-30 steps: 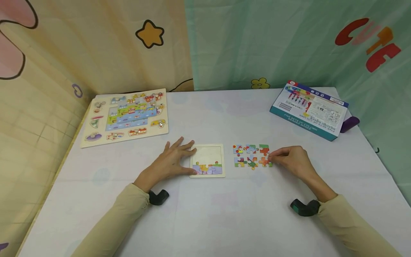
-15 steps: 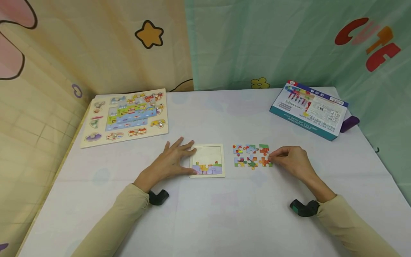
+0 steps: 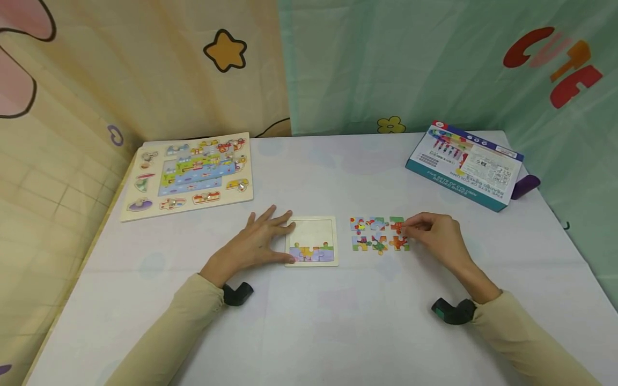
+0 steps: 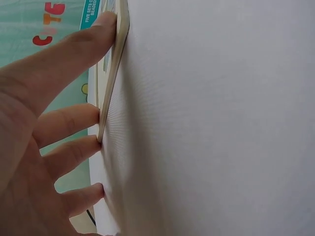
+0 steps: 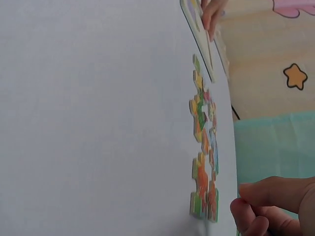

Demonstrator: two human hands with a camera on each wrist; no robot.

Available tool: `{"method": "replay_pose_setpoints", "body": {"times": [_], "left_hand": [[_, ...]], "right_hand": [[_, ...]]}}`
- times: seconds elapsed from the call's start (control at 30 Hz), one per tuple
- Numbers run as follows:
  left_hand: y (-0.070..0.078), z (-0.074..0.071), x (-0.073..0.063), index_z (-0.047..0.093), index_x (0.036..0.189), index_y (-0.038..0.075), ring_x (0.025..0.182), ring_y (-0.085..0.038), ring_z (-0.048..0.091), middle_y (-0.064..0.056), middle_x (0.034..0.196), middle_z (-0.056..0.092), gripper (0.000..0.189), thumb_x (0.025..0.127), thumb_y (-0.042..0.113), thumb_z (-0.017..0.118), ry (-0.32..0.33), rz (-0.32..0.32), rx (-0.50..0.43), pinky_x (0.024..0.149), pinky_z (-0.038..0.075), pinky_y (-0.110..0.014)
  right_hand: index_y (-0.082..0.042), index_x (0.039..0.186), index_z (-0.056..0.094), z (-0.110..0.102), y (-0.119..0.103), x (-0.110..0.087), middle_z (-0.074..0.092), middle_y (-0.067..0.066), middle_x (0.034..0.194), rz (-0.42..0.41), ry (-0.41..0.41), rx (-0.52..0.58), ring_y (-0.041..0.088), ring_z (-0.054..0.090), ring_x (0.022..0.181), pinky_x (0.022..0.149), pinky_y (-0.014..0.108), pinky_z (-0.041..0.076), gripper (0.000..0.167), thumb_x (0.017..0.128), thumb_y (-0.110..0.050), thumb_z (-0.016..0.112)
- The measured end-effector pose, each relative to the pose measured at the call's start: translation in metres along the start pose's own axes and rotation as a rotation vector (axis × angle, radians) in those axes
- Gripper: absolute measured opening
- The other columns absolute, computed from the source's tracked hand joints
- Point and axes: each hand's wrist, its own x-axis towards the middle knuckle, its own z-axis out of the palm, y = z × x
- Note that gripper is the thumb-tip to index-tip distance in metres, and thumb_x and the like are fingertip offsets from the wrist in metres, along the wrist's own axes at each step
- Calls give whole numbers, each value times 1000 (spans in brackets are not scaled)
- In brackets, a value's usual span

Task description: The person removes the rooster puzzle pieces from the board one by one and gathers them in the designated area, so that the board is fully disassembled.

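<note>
A small wooden puzzle tray [image 3: 311, 220] lies mid-table, with joined picture pieces [image 3: 311, 253] along its near side. My left hand [image 3: 256, 241] spreads over the tray's left edge, thumb at the near corner and fingertips along the side; the left wrist view shows the tray's edge [image 4: 112, 83] against them. To its right, loose jigsaw pieces [image 3: 379, 242] lie in two rows. My right hand [image 3: 436, 234] is over the right end of these rows, fingertips overlapping the far right piece [image 3: 396, 221]. In the right wrist view its thumb and index fingertips [image 5: 244, 191] meet, with nothing visible between them.
A larger knobbed puzzle board [image 3: 188, 174] with picture sheets on it lies at the back left. At the back right stands a teal-edged box [image 3: 465, 163], a purple object [image 3: 525, 186] beside it. Printed curtains [image 3: 367, 64] hang behind the white-covered table [image 3: 333, 332].
My right hand has moved slightly away from me and left, from the near right jigsaw piece to the far right one. The left hand stays on the tray.
</note>
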Motion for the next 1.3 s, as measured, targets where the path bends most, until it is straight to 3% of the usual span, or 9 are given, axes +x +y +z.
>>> {"method": "replay_pose_setpoints", "body": {"times": [0.3, 0.43, 0.63, 0.87, 1.1, 1.3], "left_hand": [[-3, -3, 0, 50, 144, 11, 149, -37, 5, -4, 159, 28, 92, 69, 52, 84, -39, 22, -3, 112, 4, -69], [-3, -3, 1, 49, 144, 10, 149, -37, 5, -5, 159, 28, 94, 68, 52, 85, -43, 31, -1, 111, 4, -69], [-3, -4, 1, 50, 144, 10, 149, -37, 5, -4, 159, 28, 93, 69, 52, 85, -49, 27, 7, 111, 5, -69], [-3, -4, 1, 51, 143, 11, 149, -38, 6, -4, 159, 28, 92, 69, 53, 84, -48, 23, 17, 111, 7, -70], [-5, -2, 1, 51, 143, 11, 149, -37, 5, -3, 159, 29, 92, 69, 54, 84, -44, 25, 9, 111, 7, -70], [-5, -2, 0, 52, 143, 11, 149, -38, 6, -3, 159, 29, 92, 68, 55, 84, -42, 22, 14, 111, 7, -70]], "right_hand": [[-4, 101, 76, 33, -33, 8, 70, 5, 80, -92, -100, 78, 18, 54, 65, 49, 24, 42, 15, 88, -11, 72], [-4, 101, 77, 51, -51, 9, 70, 4, 85, -142, -140, 76, 16, 54, 66, 51, 23, 42, 16, 86, -8, 73], [-3, 101, 77, 80, -79, 10, 66, -1, 79, -278, -227, 47, 10, 53, 66, 57, 22, 44, 17, 84, -5, 75], [-2, 102, 77, 109, -107, 12, 65, -2, 77, -344, -310, 23, 8, 51, 64, 57, 21, 44, 18, 85, -4, 73], [1, 100, 77, 122, -118, 10, 69, 3, 83, -376, -359, -8, 8, 55, 70, 61, 19, 47, 20, 81, -2, 76], [2, 98, 77, 126, -122, 9, 70, 5, 86, -388, -355, -35, 10, 58, 73, 64, 19, 48, 18, 80, 1, 75]]}}
